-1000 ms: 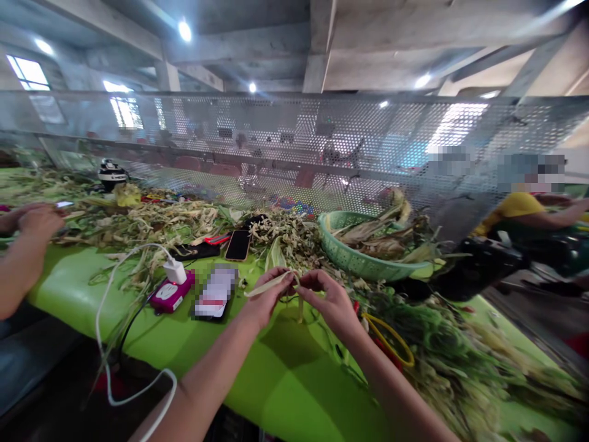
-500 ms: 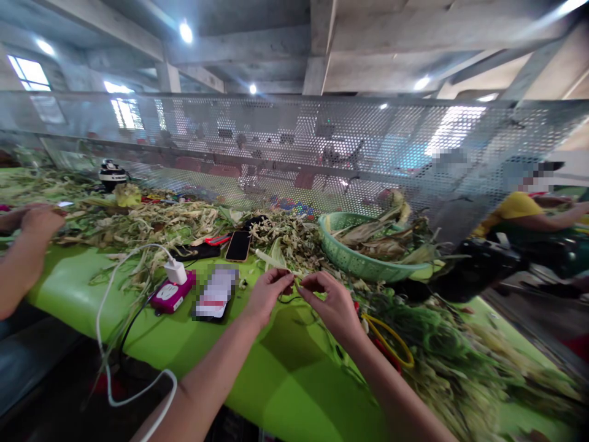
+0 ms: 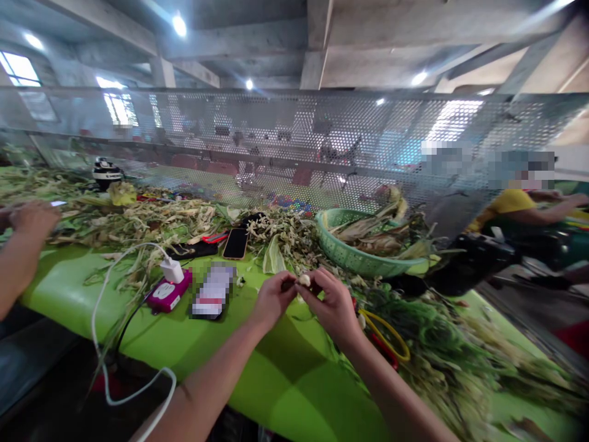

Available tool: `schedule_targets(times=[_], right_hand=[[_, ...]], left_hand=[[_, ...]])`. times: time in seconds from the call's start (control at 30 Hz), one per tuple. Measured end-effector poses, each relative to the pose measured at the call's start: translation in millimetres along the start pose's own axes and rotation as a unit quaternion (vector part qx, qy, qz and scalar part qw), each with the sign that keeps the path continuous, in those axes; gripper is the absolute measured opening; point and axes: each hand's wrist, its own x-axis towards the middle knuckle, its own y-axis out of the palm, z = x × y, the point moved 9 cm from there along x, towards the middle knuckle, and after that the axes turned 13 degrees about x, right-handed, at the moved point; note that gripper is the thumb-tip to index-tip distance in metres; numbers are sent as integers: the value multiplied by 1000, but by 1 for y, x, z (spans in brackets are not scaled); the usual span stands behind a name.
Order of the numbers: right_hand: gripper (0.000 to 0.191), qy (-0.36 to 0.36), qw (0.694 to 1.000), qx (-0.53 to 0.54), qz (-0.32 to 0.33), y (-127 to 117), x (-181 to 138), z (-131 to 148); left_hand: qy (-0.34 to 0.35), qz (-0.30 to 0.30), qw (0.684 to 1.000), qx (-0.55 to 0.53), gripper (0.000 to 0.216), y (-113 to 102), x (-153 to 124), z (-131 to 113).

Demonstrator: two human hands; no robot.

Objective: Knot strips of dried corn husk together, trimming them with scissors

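Note:
Above the green table my left hand [image 3: 275,302] and my right hand [image 3: 335,305] meet, fingertips almost touching. Pinched between them is a small cream-white knob [image 3: 304,280], perhaps of plant husk; its exact kind is too small to tell. My right thumb and fingers curl round its right side, while my left fingertips press at its left. A pale green husk leaf [image 3: 275,256] lies just beyond my left hand. Close by my right wrist are yellow looped handles [image 3: 389,328] and a red-handled tool [image 3: 385,351], partly hidden by the forearm.
A green basket [image 3: 363,261] of dry husks stands behind my right hand. To the left lie two phones [image 3: 235,243], a purple power socket [image 3: 168,293] and a white cable [image 3: 102,319]. Another person's hand [image 3: 34,218] is far left; a person in yellow [image 3: 518,205] sits right.
My fingers have drawn closer together, and the cream-white knob now shows between them. The pale strip by my left hand now appears as a broader leaf. The view has shifted slightly.

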Motion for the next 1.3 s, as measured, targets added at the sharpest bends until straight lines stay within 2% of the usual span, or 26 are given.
schedule_targets(times=[0.17,0.3,0.43,0.6,0.8,0.9,1.07,1.17,1.3], right_hand=[[8,45,991,125,-20,-5,-1,-4],[13,100,978,183,-11,-4,1,-23],[13,117,972,205,-10,-3,2,-36],[15,118,974,189,-40,-8,1,-40],[21,154,959,235,-41,-3,-1,-48],[27,175,949,258,-42,0,-3,-55],[30,203,942,266,-31,9,-5,-66],[27,193,952,236,-16,14,-5,-63],[17,146,974,176,6,17,-4,-45]], left_hand=[[-69,-17,988,-136,28,-7,2,7],[-133,-13,956,-262,34,-3,-1,8],[-178,6,925,-337,35,7,-5,10],[-168,33,920,-352,24,8,-6,7],[-131,61,950,-275,26,7,-6,1],[-132,35,955,-264,27,4,-4,4],[-137,-22,945,-297,25,-6,1,10],[-147,-50,944,-293,24,-11,1,15],[-148,-85,946,-275,23,-17,2,23]])
